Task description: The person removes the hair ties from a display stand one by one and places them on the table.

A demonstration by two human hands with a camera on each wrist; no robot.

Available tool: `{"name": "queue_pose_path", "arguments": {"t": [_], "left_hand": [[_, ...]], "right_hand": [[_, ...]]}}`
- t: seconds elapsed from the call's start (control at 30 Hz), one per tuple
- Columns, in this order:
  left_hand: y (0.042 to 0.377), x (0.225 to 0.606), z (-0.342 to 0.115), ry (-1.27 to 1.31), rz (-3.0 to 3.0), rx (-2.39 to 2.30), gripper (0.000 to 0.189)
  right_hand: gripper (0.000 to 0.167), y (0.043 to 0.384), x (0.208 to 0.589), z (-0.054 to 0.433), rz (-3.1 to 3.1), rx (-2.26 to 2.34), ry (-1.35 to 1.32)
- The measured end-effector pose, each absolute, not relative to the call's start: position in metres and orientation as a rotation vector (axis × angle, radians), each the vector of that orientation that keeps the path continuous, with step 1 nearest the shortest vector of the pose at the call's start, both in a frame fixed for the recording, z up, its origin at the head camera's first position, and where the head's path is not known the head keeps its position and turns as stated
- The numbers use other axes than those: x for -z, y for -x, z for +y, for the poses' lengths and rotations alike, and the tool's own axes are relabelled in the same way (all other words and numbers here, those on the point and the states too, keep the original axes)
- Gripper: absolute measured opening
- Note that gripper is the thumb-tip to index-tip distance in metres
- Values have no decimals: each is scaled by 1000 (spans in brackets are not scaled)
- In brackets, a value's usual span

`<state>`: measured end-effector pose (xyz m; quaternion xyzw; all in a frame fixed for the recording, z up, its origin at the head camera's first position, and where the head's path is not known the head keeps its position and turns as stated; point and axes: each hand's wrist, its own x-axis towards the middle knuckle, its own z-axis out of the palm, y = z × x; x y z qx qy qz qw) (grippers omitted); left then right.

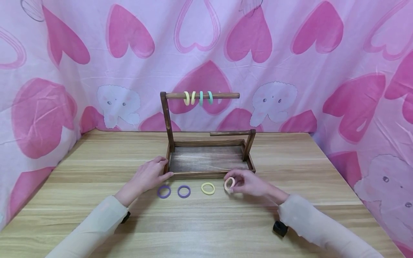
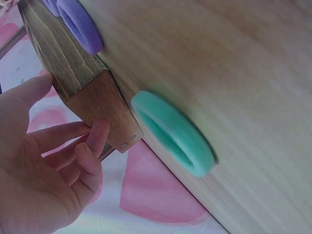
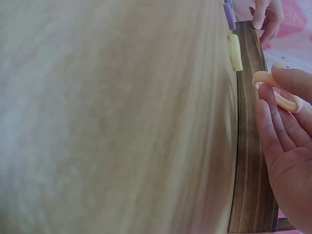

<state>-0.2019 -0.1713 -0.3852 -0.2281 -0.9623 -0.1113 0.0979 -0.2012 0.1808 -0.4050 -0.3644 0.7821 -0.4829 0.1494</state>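
Observation:
My left hand point(image 1: 151, 174) holds the front left corner of a dark wooden tray stand point(image 1: 193, 175), thumb at the front wall and fingers at the side. In the left wrist view, a green hair tie point(image 2: 173, 134) lies on the table near that corner; the head view does not show it. My right hand point(image 1: 250, 182) pinches a peach hair tie point(image 1: 226, 184) between thumb and fingers, just before the tray's front right. Two purple hair ties, one left point(image 1: 164, 191) and one right point(image 1: 184, 191), and a yellow hair tie point(image 1: 208, 188) lie in front of the tray.
Two yellow and two green hair ties point(image 1: 201, 98) hang on the stand's tall upper bar point(image 1: 226, 95). A shorter bar point(image 1: 229, 133) rises at the right and carries nothing. A pink heart-patterned curtain point(image 1: 200, 28) surrounds the wooden table point(image 1: 206, 229).

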Motion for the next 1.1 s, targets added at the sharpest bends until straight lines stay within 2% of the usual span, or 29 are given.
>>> {"name": "queue_pose_path", "arguments": {"t": [0.2, 0.77, 1.1], "left_hand": [[202, 385, -171, 676, -2852, 335, 55], [202, 385, -170, 667, -2860, 335, 55], [201, 384, -170, 669, -2869, 334, 54]], "right_hand": [[36, 201, 410, 178, 2306, 1305, 989], [40, 206, 412, 182, 2435, 1053, 1141], [41, 208, 403, 186, 2404, 1083, 1142]]}}
